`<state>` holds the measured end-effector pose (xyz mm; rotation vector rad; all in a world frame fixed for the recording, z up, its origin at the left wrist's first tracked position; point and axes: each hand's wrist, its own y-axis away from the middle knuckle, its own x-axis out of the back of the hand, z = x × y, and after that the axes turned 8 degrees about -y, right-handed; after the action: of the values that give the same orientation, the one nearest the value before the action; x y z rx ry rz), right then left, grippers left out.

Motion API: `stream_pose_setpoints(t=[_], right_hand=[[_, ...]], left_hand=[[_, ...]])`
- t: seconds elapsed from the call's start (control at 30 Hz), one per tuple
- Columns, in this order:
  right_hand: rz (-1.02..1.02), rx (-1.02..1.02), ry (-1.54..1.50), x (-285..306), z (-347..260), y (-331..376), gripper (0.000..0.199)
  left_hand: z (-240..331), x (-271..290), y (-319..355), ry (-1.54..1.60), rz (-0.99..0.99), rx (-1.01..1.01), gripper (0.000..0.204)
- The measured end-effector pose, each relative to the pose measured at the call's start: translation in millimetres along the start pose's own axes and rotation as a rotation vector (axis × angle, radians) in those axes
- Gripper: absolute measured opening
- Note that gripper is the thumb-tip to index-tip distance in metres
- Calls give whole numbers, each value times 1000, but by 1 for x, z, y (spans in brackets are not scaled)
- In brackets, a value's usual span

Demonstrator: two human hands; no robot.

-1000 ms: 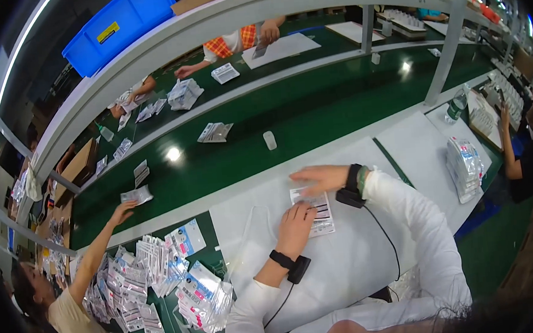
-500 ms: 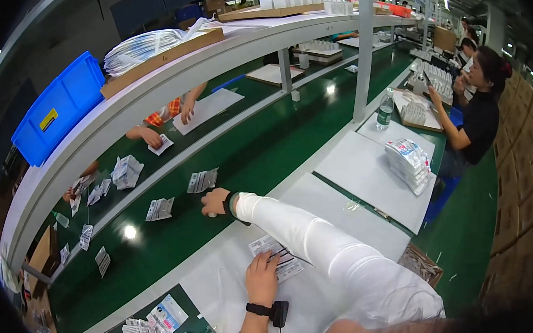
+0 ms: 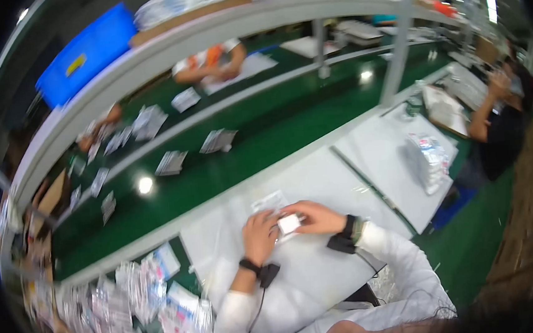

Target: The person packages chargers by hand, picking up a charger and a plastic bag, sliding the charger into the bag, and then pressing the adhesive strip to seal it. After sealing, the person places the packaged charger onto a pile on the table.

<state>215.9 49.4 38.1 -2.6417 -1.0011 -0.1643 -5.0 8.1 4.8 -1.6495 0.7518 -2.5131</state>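
Over the white work surface, my two hands are close together. My right hand [image 3: 321, 218] pinches a small white block [image 3: 289, 224], its exact kind blurred. Beside it, my left hand [image 3: 259, 237] has its fingers bent over a flat printed bag [image 3: 269, 201], which is partly hidden under the hands. The left fingertips come right up to the white block; whether they touch it is too smeared to tell. Both wrists wear black bands with small dark boxes.
A heap of printed plastic packets [image 3: 141, 289] lies at lower left. Several packets [image 3: 219, 140] lie on the green conveyor belt [image 3: 289, 133]. Co-workers' hands [image 3: 225, 73] work across it. A packet stack [image 3: 429, 160] stands at right near a seated person [image 3: 501, 123]. A blue bin [image 3: 85, 55] sits on the shelf above.
My right hand has drawn back from the belt to beside my left hand, now with the white block in it. The view has shifted, and the packets on the belt appear farther right.
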Motion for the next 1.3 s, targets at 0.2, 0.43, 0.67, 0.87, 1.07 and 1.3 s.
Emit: stream_pose_setpoints(t=[0.2, 0.43, 0.67, 0.87, 1.07, 1.3], right_hand=[[-110, 87, 482, -7, -14, 11, 43], [-28, 52, 549, -15, -8, 6, 41], [36, 18, 483, -10, 3, -17, 38], [171, -57, 393, -13, 10, -27, 38], [97, -112, 359, -7, 20, -25, 30], [47, -40, 399, -14, 14, -22, 30]], left_hand=[[4, 4, -8, 289, -30, 142, 20], [2, 0, -1, 274, 23, 180, 18], [5, 3, -3, 261, 8, 104, 19], [4, 1, -6, 179, 82, 6, 19], [3, 10, -4, 38, 83, -49, 23], [21, 5, -13, -307, 56, -10, 30]])
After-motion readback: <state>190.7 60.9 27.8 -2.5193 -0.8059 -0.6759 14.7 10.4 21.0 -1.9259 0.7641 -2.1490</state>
